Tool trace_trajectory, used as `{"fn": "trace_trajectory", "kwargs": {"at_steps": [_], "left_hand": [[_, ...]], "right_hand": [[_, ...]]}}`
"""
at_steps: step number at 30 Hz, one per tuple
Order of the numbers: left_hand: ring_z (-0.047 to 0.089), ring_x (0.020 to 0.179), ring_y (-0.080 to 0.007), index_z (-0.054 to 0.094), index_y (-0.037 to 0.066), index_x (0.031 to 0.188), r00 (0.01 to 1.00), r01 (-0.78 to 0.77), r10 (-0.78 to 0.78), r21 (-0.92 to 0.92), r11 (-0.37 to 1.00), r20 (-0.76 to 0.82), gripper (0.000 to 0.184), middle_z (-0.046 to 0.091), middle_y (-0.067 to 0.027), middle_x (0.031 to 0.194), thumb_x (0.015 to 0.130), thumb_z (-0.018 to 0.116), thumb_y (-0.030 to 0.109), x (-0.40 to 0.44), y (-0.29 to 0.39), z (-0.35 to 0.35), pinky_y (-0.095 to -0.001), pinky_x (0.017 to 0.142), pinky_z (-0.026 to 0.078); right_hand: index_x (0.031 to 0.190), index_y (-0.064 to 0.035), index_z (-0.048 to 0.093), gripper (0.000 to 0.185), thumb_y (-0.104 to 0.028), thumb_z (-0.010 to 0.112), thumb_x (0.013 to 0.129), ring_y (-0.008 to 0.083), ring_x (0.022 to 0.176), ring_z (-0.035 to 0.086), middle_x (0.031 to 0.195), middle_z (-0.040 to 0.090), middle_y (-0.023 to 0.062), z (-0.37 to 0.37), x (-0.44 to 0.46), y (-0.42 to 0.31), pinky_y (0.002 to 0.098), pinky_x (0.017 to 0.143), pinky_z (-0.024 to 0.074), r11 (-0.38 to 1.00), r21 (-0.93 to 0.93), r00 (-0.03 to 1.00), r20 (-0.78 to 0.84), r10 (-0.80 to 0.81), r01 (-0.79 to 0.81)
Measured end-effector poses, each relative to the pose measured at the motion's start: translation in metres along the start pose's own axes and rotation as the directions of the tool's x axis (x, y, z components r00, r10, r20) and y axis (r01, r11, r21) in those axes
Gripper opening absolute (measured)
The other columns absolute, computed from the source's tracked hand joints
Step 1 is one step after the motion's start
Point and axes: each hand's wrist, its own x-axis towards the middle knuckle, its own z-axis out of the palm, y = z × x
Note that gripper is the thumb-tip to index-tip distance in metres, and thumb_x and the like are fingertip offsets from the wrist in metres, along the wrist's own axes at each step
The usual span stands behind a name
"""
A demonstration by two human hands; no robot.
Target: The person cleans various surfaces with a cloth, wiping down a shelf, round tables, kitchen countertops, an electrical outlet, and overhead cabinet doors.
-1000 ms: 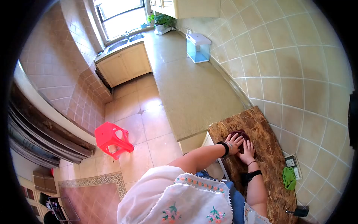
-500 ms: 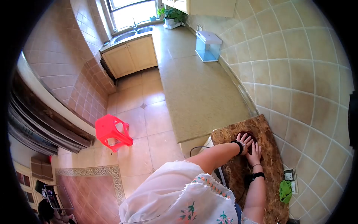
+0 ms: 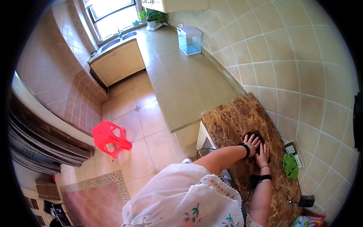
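My left hand (image 3: 252,143), a dark band on its wrist, lies flat with fingers spread on a dark reddish-brown piece (image 3: 258,137) that looks like a cloth. Beside it, my right hand (image 3: 262,156) also rests with its fingers stretched out, over the lower edge of the same dark piece. Both palms hide most of it, so its full shape cannot be made out. The piece lies on a brown marbled countertop (image 3: 227,121). A black band circles my right forearm, with a dark object by it on the countertop.
A green cloth (image 3: 290,165) hangs by wall sockets (image 3: 290,148) on the right. Lower down are a black adapter (image 3: 306,201) and a colourful printed item (image 3: 308,221). A glass tank (image 3: 190,41) stands on the long beige counter (image 3: 181,87). A red stool (image 3: 111,138) is on the floor.
Both hands, with the dark piece under them, have slid across the marbled top away from its far edge, towards me. The view has shifted, bringing the adapter and printed item into sight.
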Motion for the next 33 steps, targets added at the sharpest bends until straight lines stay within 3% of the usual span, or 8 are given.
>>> {"fn": "trace_trajectory", "kwargs": {"at_steps": [12, 19, 21, 25, 33], "left_hand": [[-0.008, 0.139, -0.0314, 0.005, 0.017, 0.147, 0.977, -0.211, 0.211, 0.065, 0.975, 0.015, 0.067, -0.003, -0.0048, 0.153, 0.094, 0.034, 0.045, -0.023, 0.096, 0.067, -0.0568, 0.109, -0.001], [-0.007, 0.14, -0.0304, 0.009, 0.017, 0.147, 0.909, -0.416, 0.411, 0.15, 0.897, 0.066, 0.066, 0.0, -0.0046, 0.153, 0.093, 0.035, 0.045, -0.063, 0.126, 0.108, -0.0549, 0.11, -0.001], [-0.006, 0.14, -0.0305, 0.01, 0.017, 0.147, 0.88, -0.474, 0.465, 0.167, 0.864, 0.094, 0.066, 0.001, -0.0047, 0.153, 0.093, 0.034, 0.046, -0.073, 0.124, 0.11, -0.0549, 0.11, -0.002], [0.0, 0.14, -0.0292, 0.02, 0.016, 0.145, 0.838, -0.54, 0.545, 0.109, 0.835, -0.024, 0.067, 0.01, -0.0041, 0.152, 0.088, 0.041, 0.045, -0.076, 0.103, 0.133, -0.0544, 0.11, -0.001], [0.005, 0.14, -0.0256, 0.028, 0.014, 0.143, 0.869, -0.477, 0.473, 0.008, 0.879, -0.146, 0.064, 0.017, -0.005, 0.151, 0.088, 0.049, 0.039, -0.091, 0.041, 0.119, -0.0495, 0.111, 0.004]], "right_hand": [[0.142, -0.0107, 0.023, 0.074, -0.03, 0.061, 0.082, 0.0392, 0.134, 0.017, 0.147, 0.019, 0.017, 0.013, -0.135, 0.076, 0.0519, 0.107, 0.0183, 0.999, 0.024, 0.994, -0.101, -0.04, 0.043], [0.142, -0.0069, 0.022, 0.072, -0.034, 0.057, 0.086, 0.0397, 0.134, 0.018, 0.147, 0.019, 0.0178, 0.029, -0.229, 0.068, 0.0557, 0.105, 0.0214, 1.0, 0.024, 0.987, -0.159, -0.007, 0.011], [0.143, -0.0077, 0.022, 0.072, -0.04, 0.055, 0.087, 0.0396, 0.135, 0.017, 0.148, 0.019, 0.0169, 0.015, -0.249, 0.044, 0.058, 0.105, 0.021, 0.988, 0.0, 0.987, -0.035, 0.157, -0.157], [0.143, -0.0091, 0.019, 0.074, -0.043, 0.053, 0.087, 0.0379, 0.136, 0.014, 0.149, 0.015, 0.0154, 0.026, -0.255, 0.025, 0.0599, 0.105, 0.0188, 0.973, -0.062, 0.975, -0.017, 0.222, -0.223], [0.143, -0.0042, 0.015, 0.079, -0.036, 0.055, 0.084, 0.0402, 0.136, 0.01, 0.148, 0.013, 0.0202, 0.02, -0.216, -0.027, 0.0591, 0.106, 0.0152, 0.997, -0.028, 0.996, 0.044, 0.079, -0.078]]}}
